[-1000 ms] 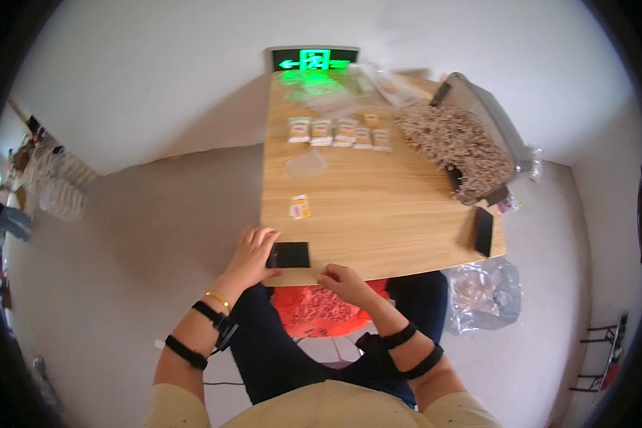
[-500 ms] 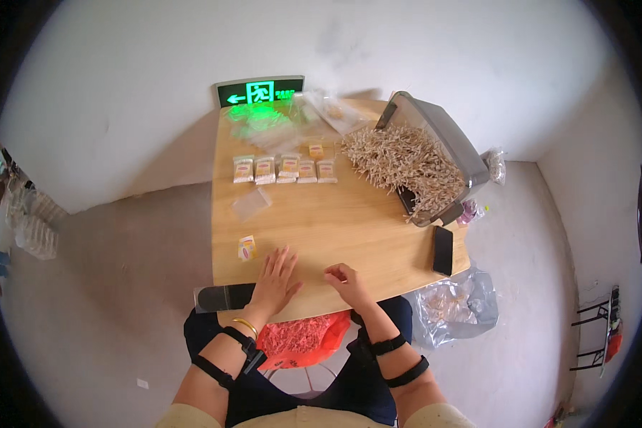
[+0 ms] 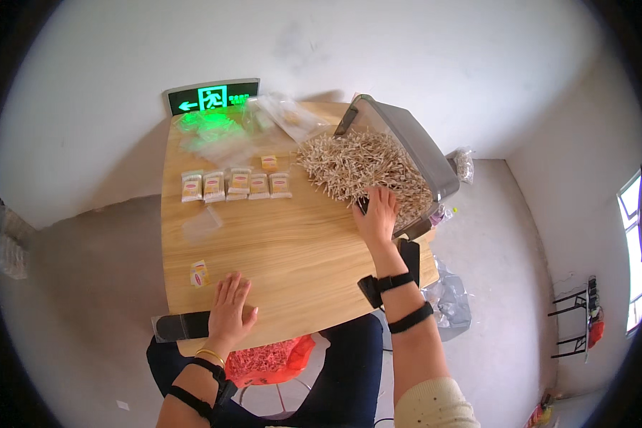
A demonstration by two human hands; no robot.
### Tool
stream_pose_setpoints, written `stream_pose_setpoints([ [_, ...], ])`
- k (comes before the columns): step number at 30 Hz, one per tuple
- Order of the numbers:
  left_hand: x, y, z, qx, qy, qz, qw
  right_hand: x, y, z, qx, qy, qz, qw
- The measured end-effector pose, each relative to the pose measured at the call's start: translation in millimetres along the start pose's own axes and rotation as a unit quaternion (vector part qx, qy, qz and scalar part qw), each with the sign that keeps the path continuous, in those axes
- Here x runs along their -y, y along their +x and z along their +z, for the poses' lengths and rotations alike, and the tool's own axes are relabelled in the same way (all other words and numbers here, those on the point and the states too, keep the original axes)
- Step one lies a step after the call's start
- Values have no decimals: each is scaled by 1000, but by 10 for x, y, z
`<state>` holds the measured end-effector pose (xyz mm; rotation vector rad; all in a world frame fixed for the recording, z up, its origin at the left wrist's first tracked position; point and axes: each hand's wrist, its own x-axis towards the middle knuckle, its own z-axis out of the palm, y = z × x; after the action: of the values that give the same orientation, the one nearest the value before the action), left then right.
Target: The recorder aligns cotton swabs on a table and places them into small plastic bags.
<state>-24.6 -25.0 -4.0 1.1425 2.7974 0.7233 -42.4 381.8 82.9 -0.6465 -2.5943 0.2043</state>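
My right hand [image 3: 378,214] reaches over the near edge of a big heap of cotton swabs [image 3: 364,167], fingers stretched out onto it. The heap spills from a grey plastic bin [image 3: 446,167] lying on its side. Part of a dark object [image 3: 362,205] shows beside the fingers; its kind is hidden. On the table near the front edge, my left hand [image 3: 230,310] lies flat with fingers extended, holding nothing. Beyond it are small yellow-and-white cards [image 3: 200,273] and a clear plastic bag [image 3: 202,224]. Several packed bags of cotton swabs [image 3: 214,186] stand in a row farther back.
Another yellow card stack [image 3: 269,163] sits behind the row. Clear bags [image 3: 225,146] lie before a lit green exit sign [image 3: 212,97]. A phone [image 3: 409,262] is partly behind my right forearm. A black strip [image 3: 182,327] lies front left; a red bag [image 3: 292,360] hangs below the table edge.
My right hand has moved from the front of the table, forward and right onto the swab heap. My left hand stays flat on the table. The whole view has shifted.
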Motion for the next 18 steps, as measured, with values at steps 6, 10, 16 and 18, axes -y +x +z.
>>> stream_pose_setpoints([
  [6,-37,70,16,15,-2,-1,1000,-112,467,154,55,-211,-60,974],
  [10,-17,42,15,13,11,-4,1000,-98,588,340,89,-301,-51,948],
  [16,-43,68,3,15,6,0,1000,-247,648,603,2,-331,-75,941],
  [18,-12,34,11,15,12,-4,1000,-207,652,594,27,-302,-83,949],
])
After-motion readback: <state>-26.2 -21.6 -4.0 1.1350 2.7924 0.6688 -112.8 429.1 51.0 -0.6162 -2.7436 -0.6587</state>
